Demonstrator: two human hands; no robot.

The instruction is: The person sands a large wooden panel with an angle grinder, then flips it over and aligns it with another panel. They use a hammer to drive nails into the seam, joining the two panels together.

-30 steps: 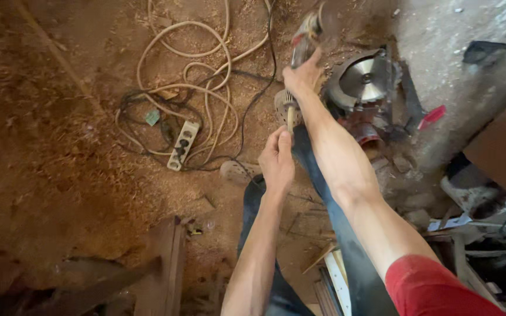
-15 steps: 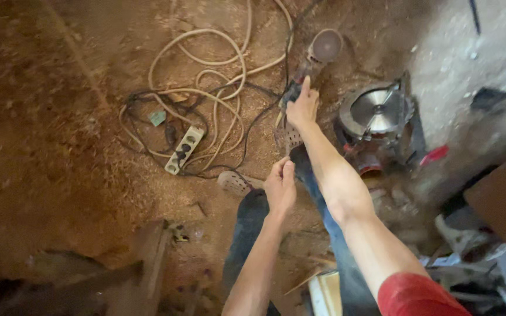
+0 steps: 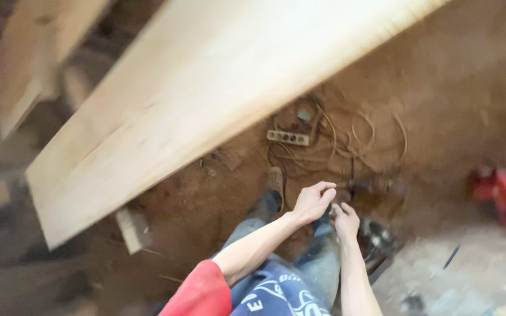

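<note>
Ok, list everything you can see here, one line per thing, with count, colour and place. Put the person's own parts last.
wooden board: one, pale yellow, slanting across the upper left and centre.
second board: one, pale, blurred, far upper left.
wood offcut: one, pale, on the floor under the big board's lower end.
power strip: one, off-white, on the sawdust floor at centre.
cables: a tangle, beige and dark, right of the power strip.
red tool: one, blurred, far right.
shoe: one, tan, below the power strip.
left hand: fingers curled, holds nothing I can make out.
right hand: beside the left, its grip hidden.
</note>
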